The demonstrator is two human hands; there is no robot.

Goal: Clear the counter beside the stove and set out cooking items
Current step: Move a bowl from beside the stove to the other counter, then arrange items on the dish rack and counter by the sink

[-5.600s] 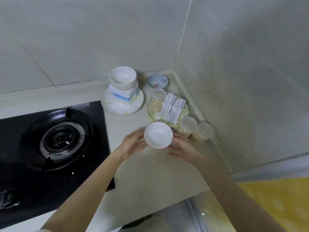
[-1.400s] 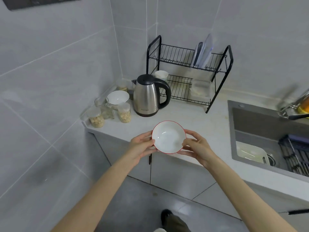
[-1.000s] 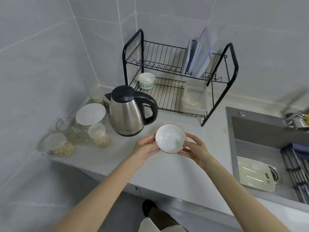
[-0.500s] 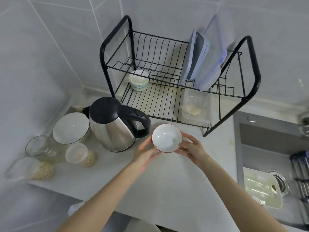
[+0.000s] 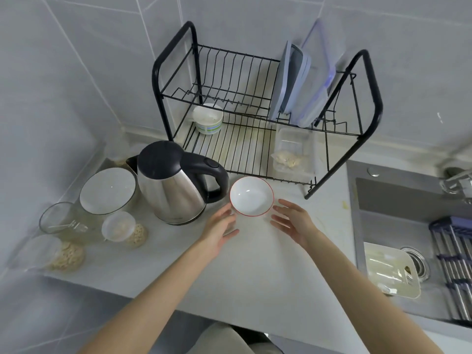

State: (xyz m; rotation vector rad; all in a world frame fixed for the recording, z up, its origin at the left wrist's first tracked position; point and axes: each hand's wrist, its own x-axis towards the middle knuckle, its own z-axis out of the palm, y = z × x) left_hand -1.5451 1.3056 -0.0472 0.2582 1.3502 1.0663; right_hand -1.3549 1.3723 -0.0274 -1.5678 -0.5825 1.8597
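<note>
Sitting just right of the black-handled steel kettle [image 5: 176, 185], the small white red-rimmed bowl [image 5: 251, 195] seems set on the pale tabletop [image 5: 255, 264], left hand [image 5: 219, 231] and right hand [image 5: 293, 224] flanking it with grip spread and empty, so a stray finger could knock it against that kettle.

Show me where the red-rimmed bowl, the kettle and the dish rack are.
red-rimmed bowl [image 5: 251, 195]: head view, white inside of the bowl.
kettle [image 5: 176, 196]: head view, steel body.
dish rack [image 5: 242, 149]: head view, lower wire shelf.

White counter [image 5: 255, 264], red-rimmed bowl [image 5: 251, 195], kettle [image 5: 176, 185], dish rack [image 5: 268, 118], jars [image 5: 125, 229]
</note>
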